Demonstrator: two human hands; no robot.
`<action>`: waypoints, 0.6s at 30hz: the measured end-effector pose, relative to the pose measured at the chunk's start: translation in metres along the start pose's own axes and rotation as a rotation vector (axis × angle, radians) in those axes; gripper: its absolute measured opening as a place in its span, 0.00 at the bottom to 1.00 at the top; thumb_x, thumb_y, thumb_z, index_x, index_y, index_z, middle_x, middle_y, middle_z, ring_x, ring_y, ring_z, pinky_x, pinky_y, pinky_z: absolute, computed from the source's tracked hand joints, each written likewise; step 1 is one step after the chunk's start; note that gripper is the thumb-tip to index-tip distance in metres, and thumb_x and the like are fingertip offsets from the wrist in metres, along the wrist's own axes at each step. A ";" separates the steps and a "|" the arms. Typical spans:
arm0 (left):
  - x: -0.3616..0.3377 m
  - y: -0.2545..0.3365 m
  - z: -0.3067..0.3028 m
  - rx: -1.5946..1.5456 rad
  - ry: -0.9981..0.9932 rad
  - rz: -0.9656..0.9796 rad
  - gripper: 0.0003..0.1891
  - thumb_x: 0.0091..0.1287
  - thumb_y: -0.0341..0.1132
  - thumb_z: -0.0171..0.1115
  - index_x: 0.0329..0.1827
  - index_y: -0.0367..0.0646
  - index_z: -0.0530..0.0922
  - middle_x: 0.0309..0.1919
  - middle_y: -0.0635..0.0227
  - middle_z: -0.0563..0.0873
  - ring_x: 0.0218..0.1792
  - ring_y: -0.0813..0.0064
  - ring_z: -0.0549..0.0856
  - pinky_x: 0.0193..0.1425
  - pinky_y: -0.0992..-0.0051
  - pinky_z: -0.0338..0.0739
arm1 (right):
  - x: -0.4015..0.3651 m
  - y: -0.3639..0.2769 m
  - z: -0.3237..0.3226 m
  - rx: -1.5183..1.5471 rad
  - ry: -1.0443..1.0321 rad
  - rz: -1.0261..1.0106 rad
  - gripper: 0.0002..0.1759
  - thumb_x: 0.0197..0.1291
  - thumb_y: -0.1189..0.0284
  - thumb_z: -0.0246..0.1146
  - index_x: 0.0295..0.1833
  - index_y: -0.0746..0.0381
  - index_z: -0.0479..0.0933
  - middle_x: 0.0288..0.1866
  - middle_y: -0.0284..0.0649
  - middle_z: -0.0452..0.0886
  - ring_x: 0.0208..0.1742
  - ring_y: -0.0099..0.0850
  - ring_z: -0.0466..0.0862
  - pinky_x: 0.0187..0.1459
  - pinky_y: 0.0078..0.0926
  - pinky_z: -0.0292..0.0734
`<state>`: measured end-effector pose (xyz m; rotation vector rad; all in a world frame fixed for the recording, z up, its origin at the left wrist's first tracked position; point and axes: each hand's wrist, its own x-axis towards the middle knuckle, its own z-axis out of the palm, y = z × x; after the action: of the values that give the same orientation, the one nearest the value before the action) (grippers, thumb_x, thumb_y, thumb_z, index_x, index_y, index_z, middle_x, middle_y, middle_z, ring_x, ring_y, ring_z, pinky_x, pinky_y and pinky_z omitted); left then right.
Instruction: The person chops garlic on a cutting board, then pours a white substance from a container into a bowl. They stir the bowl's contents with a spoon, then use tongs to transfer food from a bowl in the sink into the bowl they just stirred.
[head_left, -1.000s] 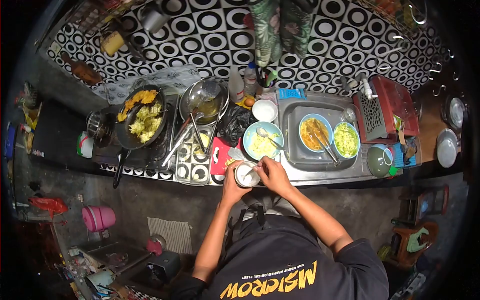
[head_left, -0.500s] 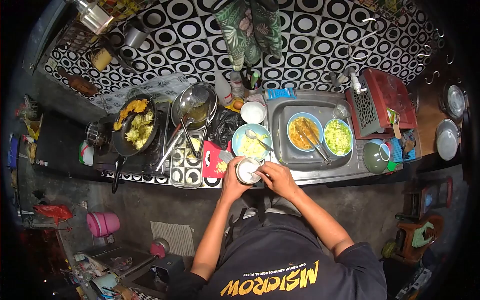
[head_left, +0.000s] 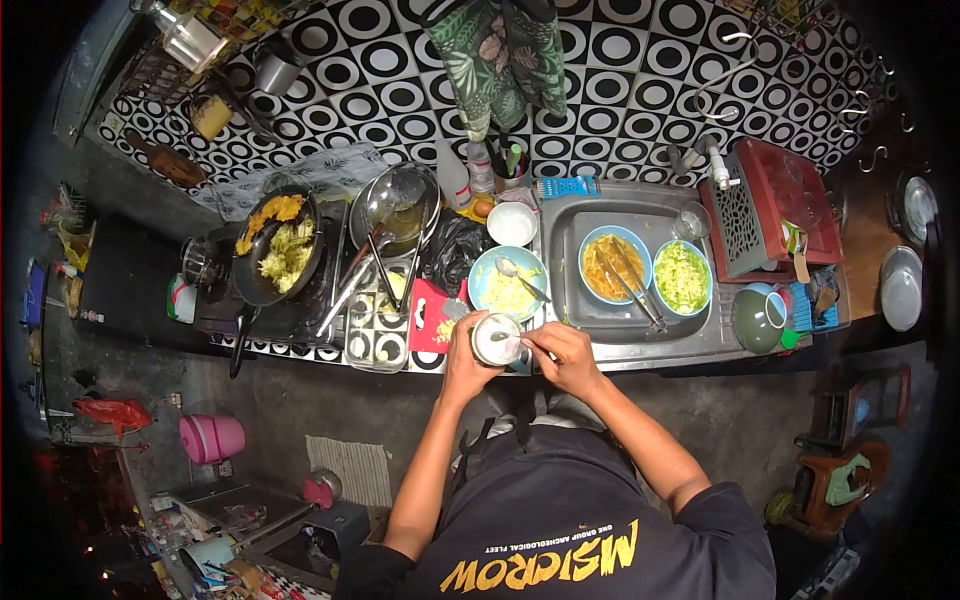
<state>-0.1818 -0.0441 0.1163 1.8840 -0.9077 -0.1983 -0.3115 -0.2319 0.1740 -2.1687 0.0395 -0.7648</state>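
The left hand (head_left: pixel 462 362) is wrapped around a small round metal cup (head_left: pixel 496 339) with white contents, holding it over the counter's front edge, just in front of a light-blue bowl of pale yellow food (head_left: pixel 507 283). The right hand (head_left: pixel 565 357) sits just right of the cup. Its fingertips are pinched narrow at the rim, but what they pinch is too small to tell.

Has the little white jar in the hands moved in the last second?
Yes, slightly: the jar sits nearer the blue bowl than before.
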 end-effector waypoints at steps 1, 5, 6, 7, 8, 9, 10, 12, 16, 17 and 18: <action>0.000 -0.001 0.000 0.000 -0.003 -0.002 0.51 0.45 0.28 0.89 0.75 0.40 0.69 0.71 0.51 0.80 0.72 0.50 0.81 0.77 0.57 0.76 | 0.000 0.000 0.001 0.005 -0.005 0.007 0.10 0.58 0.83 0.74 0.46 0.65 0.88 0.39 0.44 0.88 0.39 0.44 0.90 0.39 0.38 0.84; 0.002 0.001 -0.001 0.013 -0.005 -0.004 0.51 0.44 0.27 0.89 0.75 0.41 0.69 0.71 0.52 0.80 0.72 0.50 0.81 0.77 0.57 0.76 | -0.004 0.003 0.009 0.018 -0.022 0.043 0.08 0.61 0.82 0.73 0.46 0.65 0.88 0.39 0.44 0.88 0.39 0.45 0.90 0.39 0.39 0.84; 0.003 0.002 -0.001 0.010 -0.004 -0.007 0.52 0.44 0.27 0.89 0.75 0.41 0.69 0.71 0.52 0.80 0.72 0.50 0.81 0.77 0.57 0.76 | -0.006 0.005 0.012 0.018 -0.025 0.055 0.08 0.62 0.82 0.73 0.47 0.65 0.88 0.39 0.45 0.88 0.38 0.45 0.89 0.39 0.40 0.84; 0.004 0.004 -0.001 0.007 -0.002 -0.011 0.52 0.44 0.27 0.89 0.75 0.41 0.69 0.71 0.52 0.80 0.72 0.50 0.81 0.77 0.57 0.76 | -0.008 0.007 0.014 0.019 -0.059 0.083 0.08 0.63 0.81 0.72 0.47 0.65 0.88 0.39 0.45 0.88 0.38 0.46 0.89 0.39 0.40 0.83; 0.005 0.005 -0.001 0.004 -0.001 -0.015 0.52 0.44 0.27 0.89 0.75 0.41 0.69 0.71 0.52 0.80 0.72 0.50 0.81 0.77 0.57 0.76 | -0.011 0.007 0.016 0.020 -0.092 0.113 0.07 0.64 0.80 0.72 0.47 0.66 0.88 0.39 0.46 0.88 0.37 0.47 0.88 0.39 0.41 0.83; 0.006 0.004 0.000 0.003 -0.005 -0.004 0.52 0.44 0.27 0.89 0.75 0.41 0.69 0.71 0.52 0.80 0.72 0.50 0.81 0.77 0.57 0.76 | -0.014 0.008 0.019 0.021 -0.127 0.141 0.07 0.65 0.80 0.71 0.48 0.66 0.87 0.40 0.46 0.88 0.37 0.47 0.88 0.38 0.41 0.82; 0.006 0.003 0.000 0.002 -0.009 0.006 0.52 0.44 0.27 0.89 0.75 0.41 0.69 0.71 0.53 0.80 0.72 0.50 0.81 0.77 0.56 0.76 | -0.015 0.010 0.022 0.046 -0.083 0.159 0.06 0.66 0.80 0.71 0.47 0.67 0.88 0.38 0.46 0.88 0.35 0.45 0.88 0.37 0.39 0.81; 0.007 0.001 0.001 -0.003 -0.014 0.005 0.52 0.44 0.26 0.89 0.75 0.41 0.69 0.71 0.53 0.80 0.72 0.50 0.81 0.77 0.56 0.76 | -0.015 0.009 0.029 0.094 0.004 0.195 0.04 0.68 0.80 0.71 0.46 0.68 0.88 0.34 0.46 0.87 0.31 0.39 0.87 0.34 0.33 0.79; 0.007 0.001 0.003 -0.015 -0.015 -0.032 0.52 0.43 0.26 0.88 0.75 0.41 0.69 0.70 0.53 0.81 0.72 0.50 0.81 0.77 0.56 0.76 | -0.017 0.003 0.035 0.229 0.118 0.506 0.11 0.73 0.74 0.69 0.39 0.71 0.86 0.26 0.44 0.83 0.26 0.30 0.81 0.30 0.31 0.72; 0.007 0.001 0.004 -0.015 -0.013 -0.040 0.52 0.43 0.26 0.88 0.75 0.41 0.69 0.70 0.53 0.81 0.72 0.50 0.81 0.77 0.56 0.76 | -0.021 0.008 0.039 0.243 0.151 0.563 0.13 0.75 0.73 0.69 0.38 0.72 0.85 0.23 0.41 0.81 0.25 0.25 0.78 0.29 0.29 0.70; 0.007 0.001 0.005 -0.035 -0.006 -0.046 0.51 0.43 0.25 0.88 0.75 0.41 0.69 0.70 0.52 0.80 0.72 0.50 0.81 0.76 0.56 0.76 | -0.022 0.009 0.041 0.258 0.184 0.621 0.15 0.76 0.71 0.69 0.36 0.72 0.85 0.20 0.38 0.79 0.24 0.20 0.75 0.28 0.27 0.68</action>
<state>-0.1793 -0.0525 0.1167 1.8745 -0.8600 -0.2464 -0.3054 -0.2037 0.1364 -1.6931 0.6417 -0.5613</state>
